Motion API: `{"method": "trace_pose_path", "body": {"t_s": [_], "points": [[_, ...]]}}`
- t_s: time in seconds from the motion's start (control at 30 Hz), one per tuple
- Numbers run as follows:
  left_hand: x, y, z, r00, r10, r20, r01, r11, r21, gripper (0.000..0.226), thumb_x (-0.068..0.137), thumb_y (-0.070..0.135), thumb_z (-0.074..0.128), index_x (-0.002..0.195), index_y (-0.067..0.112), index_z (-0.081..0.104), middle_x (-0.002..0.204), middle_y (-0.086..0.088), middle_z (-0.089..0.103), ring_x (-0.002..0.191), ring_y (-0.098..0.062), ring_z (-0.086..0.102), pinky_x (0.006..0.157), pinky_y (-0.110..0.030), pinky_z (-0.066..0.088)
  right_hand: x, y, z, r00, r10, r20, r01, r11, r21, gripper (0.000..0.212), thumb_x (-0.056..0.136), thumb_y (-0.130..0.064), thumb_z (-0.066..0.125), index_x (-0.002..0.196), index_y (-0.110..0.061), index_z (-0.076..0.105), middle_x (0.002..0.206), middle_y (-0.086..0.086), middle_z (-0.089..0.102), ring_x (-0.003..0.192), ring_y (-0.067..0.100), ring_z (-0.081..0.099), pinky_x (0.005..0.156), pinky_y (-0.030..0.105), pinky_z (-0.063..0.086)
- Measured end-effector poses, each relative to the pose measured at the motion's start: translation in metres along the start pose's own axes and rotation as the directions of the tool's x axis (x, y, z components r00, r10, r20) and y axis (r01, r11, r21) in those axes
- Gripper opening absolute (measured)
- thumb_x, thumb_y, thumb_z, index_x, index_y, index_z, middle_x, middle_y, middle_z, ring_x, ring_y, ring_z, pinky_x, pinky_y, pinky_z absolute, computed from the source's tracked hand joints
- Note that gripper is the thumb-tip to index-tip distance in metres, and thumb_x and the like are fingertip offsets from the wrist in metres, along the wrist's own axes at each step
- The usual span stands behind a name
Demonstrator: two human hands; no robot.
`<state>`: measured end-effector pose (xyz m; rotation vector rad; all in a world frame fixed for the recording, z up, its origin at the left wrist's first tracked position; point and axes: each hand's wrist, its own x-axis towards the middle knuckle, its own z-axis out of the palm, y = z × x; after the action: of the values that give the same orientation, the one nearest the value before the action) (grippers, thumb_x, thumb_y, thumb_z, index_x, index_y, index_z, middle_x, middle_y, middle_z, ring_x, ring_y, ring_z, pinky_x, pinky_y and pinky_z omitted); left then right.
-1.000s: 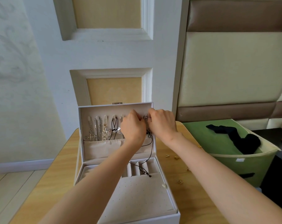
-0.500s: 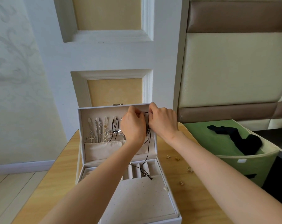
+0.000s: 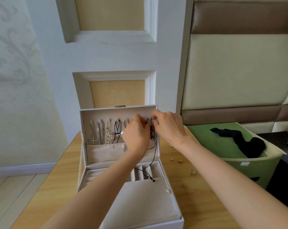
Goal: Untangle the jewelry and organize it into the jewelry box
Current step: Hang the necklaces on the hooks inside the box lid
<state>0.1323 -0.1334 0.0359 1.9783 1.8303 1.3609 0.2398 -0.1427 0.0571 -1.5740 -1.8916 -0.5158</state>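
Evidently, from the head view, pinched the black cord necklace point(image 3: 154, 151) in both the left hand point(image 3: 136, 138) and right hand point(image 3: 169, 128), fingers curled on it by the rightmost hook point(image 3: 149, 118) in the upright lid of the jewelry box point(image 3: 140, 204), with tail trailing onto the ring rolls point(image 3: 140, 174). Probably needed the loop kept taut and seated fully over that hook, then the slack tucked into the lid pocket point(image 3: 105, 151), clear of the chains point(image 3: 100, 129) alongside.

The jewelry box point(image 3: 140, 204) was white, lined beige. The cord necklace point(image 3: 155, 149) was black; the table point(image 3: 60, 187) showed yellow woodgrain.
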Motion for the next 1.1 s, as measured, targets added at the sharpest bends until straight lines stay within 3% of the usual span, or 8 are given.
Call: {"method": "trace_pose_path", "body": {"t_s": [0.1,0.2,0.33,0.53,0.7,0.87,0.97,1.1], "points": [[-0.022,-0.016,-0.002,0.998,0.063,-0.012,-0.063,0.998,-0.006,0.021,0.088,0.032,0.058,0.1,0.016,0.051,0.1,0.003,0.062,0.088,-0.022,0.059,0.064,-0.031,0.039,-0.033,0.002,0.002,0.988,0.081,-0.134,-0.052,0.978,0.204,0.004,0.09,-0.017,0.059,0.093,-0.015,0.061,0.067,-0.005,0.061,0.052,0.012,0.052,0.05,0.021,0.028],[-0.041,-0.036,-0.001,0.997,0.064,0.042,-0.066,0.996,0.053,0.015,0.088,0.024,0.055,0.101,0.018,0.051,0.104,0.003,0.062,0.091,-0.021,0.059,0.066,-0.03,0.039,-0.063,0.0,0.01,0.987,0.162,-0.004,-0.157,0.962,0.222,0.016,0.09,-0.032,0.06,0.088,-0.017,0.067,0.058,-0.015,0.048,0.047,0.001,0.04,0.048,0.016,0.026],[-0.056,-0.041,-0.003,0.984,0.057,0.168,-0.095,0.969,0.227,0.021,0.091,0.031,0.053,0.106,0.018,0.048,0.108,0.002,0.06,0.1,-0.023,0.056,0.068,-0.031,0.038,-0.082,-0.011,0.019,0.972,0.163,0.168,-0.175,0.983,0.061,0.027,0.093,-0.043,0.051,0.097,-0.022,0.067,0.074,-0.008,0.064,0.06,0.01,0.048,0.055,0.022,0.03],[-0.057,-0.038,-0.007,0.955,0.102,0.278,-0.212,0.889,0.405,0.026,0.093,0.036,0.051,0.113,0.018,0.052,0.113,0.001,0.059,0.105,-0.021,0.055,0.071,-0.028,0.04,-0.084,-0.013,0.028,0.96,0.244,0.14,-0.26,0.959,0.114,0.018,0.094,-0.032,0.054,0.091,-0.02,0.068,0.077,-0.003,0.068,0.068,0.015,0.06,0.06,0.026,0.046],[-0.057,-0.041,-0.008,0.93,0.136,0.34,-0.283,0.856,0.433,0.024,0.094,0.033,0.051,0.111,0.016,0.057,0.115,-0.001,0.056,0.105,-0.025,0.054,0.07,-0.031,0.042,-0.1,-0.009,0.027,0.984,0.098,0.148,-0.116,0.986,0.117,0.011,0.093,-0.023,0.055,0.089,-0.019,0.064,0.081,-0.003,0.066,0.069,0.016,0.06,0.063,0.032,0.051],[-0.066,-0.046,-0.012,0.92,0.312,0.238,-0.366,0.902,0.231,0.015,0.092,0.025,0.052,0.097,0.012,0.058,0.106,-0.003,0.05,0.1,-0.022,0.049,0.056,-0.028,0.037,-0.114,-0.008,0.021,0.999,0.001,-0.047,0.005,0.991,0.135,0.01,0.077,-0.016,0.072,0.073,-0.015,0.063,0.073,-0.003,0.056,0.051,0.012,0.051,0.042,0.023,0.042],[-0.073,-0.049,-0.017,0.838,0.534,0.114,-0.542,0.838,0.062,0.009,0.079,0.016,0.063,0.079,0.008,0.057,0.09,-0.006,0.052,0.082,-0.024,0.051,0.046,-0.029,0.037,-0.12,-0.01,0.016,0.989,-0.071,-0.13,0.093,0.981,0.173,0.011,0.077,-0.016,0.071,0.074,-0.012,0.061,0.095,0.002,0.058,0.069,0.014,0.056,0.048,0.023,0.046],[-0.077,-0.046,-0.024,0.738,0.672,0.055,-0.673,0.739,0.002,0.01,0.074,0.016,0.049,0.073,0.007,0.053,0.086,-0.007,0.052,0.076,-0.023,0.045,0.058,-0.032,0.04,-0.123,-0.007,0.013,0.97,-0.184,-0.16,0.209,0.966,0.155,0.007,0.077,-0.013,0.065,0.072,-0.011,0.06,0.123,0.005,0.058,0.084,0.021,0.06,0.063,0.032,0.05]]}}
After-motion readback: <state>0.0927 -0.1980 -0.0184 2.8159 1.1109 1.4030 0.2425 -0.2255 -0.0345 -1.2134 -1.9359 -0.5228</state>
